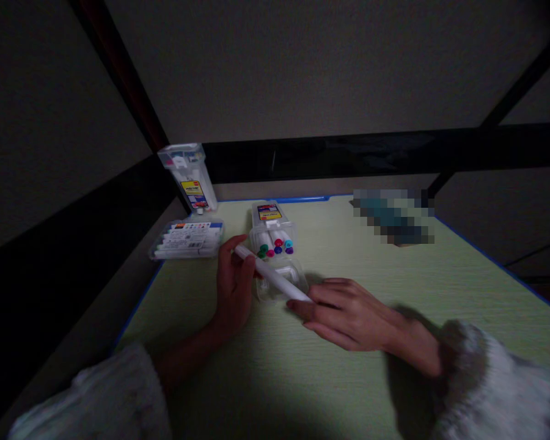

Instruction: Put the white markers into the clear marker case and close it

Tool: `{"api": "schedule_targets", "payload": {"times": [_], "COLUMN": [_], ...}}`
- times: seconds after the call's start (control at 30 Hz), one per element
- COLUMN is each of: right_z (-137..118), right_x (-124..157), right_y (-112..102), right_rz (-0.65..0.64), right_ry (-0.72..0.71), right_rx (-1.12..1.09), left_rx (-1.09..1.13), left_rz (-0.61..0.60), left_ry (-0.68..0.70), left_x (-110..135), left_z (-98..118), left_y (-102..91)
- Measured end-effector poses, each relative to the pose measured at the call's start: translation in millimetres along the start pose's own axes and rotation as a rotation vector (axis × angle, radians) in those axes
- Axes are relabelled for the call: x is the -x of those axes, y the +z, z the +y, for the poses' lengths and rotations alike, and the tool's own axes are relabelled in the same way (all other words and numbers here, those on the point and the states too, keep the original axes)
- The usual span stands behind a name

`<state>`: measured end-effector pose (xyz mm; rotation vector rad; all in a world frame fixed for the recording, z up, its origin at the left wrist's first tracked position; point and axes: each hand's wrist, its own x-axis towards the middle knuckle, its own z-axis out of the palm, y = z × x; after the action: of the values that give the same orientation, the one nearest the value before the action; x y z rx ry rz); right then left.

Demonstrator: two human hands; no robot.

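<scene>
Fuzzy sleeves (499, 379) lead to fingers (327, 298) holding a white pen (277, 280).

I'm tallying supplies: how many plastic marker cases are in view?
3. An upright case at far left, a flat case just in front of it, and a centre case with coloured marker ends showing. The pixelated patch at right could hide more.
</scene>
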<state>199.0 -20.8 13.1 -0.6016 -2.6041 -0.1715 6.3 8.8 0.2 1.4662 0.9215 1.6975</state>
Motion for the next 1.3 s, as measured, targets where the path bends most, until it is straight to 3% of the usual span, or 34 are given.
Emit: {"api": "schedule_targets", "payload": {"times": [0.3,0.9,1.3], "right_z": [-3.3,-4.5,-4.5], "right_x": [-0.5,-2.8,-3.1], "right_y": [0.1,2.3,3.5], "right_rz": [-0.050,-0.013,0.014], "right_ry": [-0.054,-0.088,-0.098], "right_rx": [-0.080,0.028,0.014], "left_rx": [0.058,0.069,0.041], "left_rz": [-0.035,-0.077,-0.131], "left_ry": [-0.045,-0.021,-0.082], "left_x": [-0.6,-2.7,-2.3], "left_z": [-1.1,-5.1,-11.9], "left_y": [1.9,1.3,-0.8]}}
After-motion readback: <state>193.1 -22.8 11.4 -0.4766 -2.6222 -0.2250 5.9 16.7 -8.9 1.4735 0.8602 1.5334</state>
